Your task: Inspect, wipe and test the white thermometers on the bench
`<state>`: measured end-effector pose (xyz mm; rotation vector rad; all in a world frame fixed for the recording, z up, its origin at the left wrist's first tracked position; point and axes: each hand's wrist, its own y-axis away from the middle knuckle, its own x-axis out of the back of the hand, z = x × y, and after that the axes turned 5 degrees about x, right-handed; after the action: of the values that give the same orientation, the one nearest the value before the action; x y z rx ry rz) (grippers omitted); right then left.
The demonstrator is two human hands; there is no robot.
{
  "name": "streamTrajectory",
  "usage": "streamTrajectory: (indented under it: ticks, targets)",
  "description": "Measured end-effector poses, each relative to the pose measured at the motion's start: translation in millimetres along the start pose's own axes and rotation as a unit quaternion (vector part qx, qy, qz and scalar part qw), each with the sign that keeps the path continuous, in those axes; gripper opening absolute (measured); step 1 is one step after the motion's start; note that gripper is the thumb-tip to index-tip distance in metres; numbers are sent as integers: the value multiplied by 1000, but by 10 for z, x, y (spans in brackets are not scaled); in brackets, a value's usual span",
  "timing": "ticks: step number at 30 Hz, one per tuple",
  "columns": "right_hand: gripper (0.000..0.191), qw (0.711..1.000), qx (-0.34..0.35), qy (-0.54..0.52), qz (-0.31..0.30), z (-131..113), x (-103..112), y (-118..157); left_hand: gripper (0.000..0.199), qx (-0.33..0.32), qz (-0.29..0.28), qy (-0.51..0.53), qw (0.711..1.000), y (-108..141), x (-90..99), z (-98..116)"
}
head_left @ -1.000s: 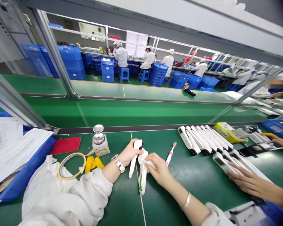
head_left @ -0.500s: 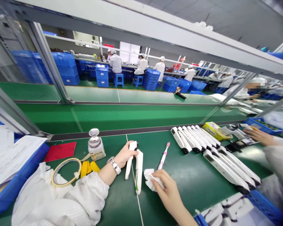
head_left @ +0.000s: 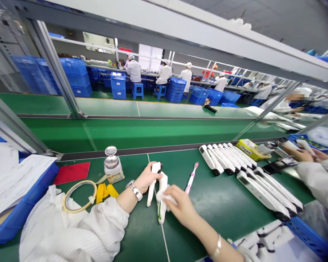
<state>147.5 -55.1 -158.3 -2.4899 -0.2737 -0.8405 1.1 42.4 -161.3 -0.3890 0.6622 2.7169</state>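
Observation:
My left hand (head_left: pixel 147 177), with a metal watch at the wrist, grips a white folding device (head_left: pixel 151 193) by its upper end. The device has two arms spread apart, pointing down toward me, with a bit of green near the lower tip of the right arm. My right hand (head_left: pixel 182 205) pinches a crumpled white cloth (head_left: pixel 169 198) and presses it on the device's right arm. Beside it on the green table lies a pink and white toothbrush (head_left: pixel 191 179).
To the left are a metal-topped bottle (head_left: pixel 113 168), a tape roll (head_left: pixel 67 198), yellow pieces (head_left: pixel 101 193), a red sheet (head_left: pixel 71 173) and a blue bin (head_left: pixel 22 203) of papers. Rows of white devices (head_left: pixel 269 194) lie right, near a co-worker's hands (head_left: pixel 306 154).
My right hand has moved left with the cloth, from beside the device onto its right arm. At the right, the co-worker's hands now hold a white piece.

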Motion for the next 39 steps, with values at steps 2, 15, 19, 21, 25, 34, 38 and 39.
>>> streamTrajectory:
  ticks: [2, 15, 19, 21, 25, 34, 38, 39]
  targets:
    - [9, 1000, 8, -15, -25, -87, -13, 118, 57, 2, -2, -2, 1000, -4, 4, -2]
    - [11, 999, 14, -14, -36, -107, 25, 134, 58, -1, -2, -4, 1000, -6, -13, -2]
    - [22, 998, 8, 60, -27, -78, 309, 219, 59, 3, -5, -3, 1000, -42, 9, -19]
    - [34, 986, -67, 140, 65, 191, 512, 65, 59, 3, -5, -5, 1000, -53, 26, -30]
    - [35, 952, -185, 211, 119, 794, 777, -228, 61, 4, -7, -7, 1000, -58, 44, -41]
    - [39, 980, -172, 91, -28, 458, 795, -9, 59, 0, -16, -5, 1000, -50, 44, -25]
    - [38, 986, -93, 19, -134, 97, 686, 100, 62, 2, -30, -7, 1000, -58, 50, -21]
    - [38, 985, -65, 13, -161, 65, 660, 106, 62, 2, -32, -9, 999, -60, 51, -21]
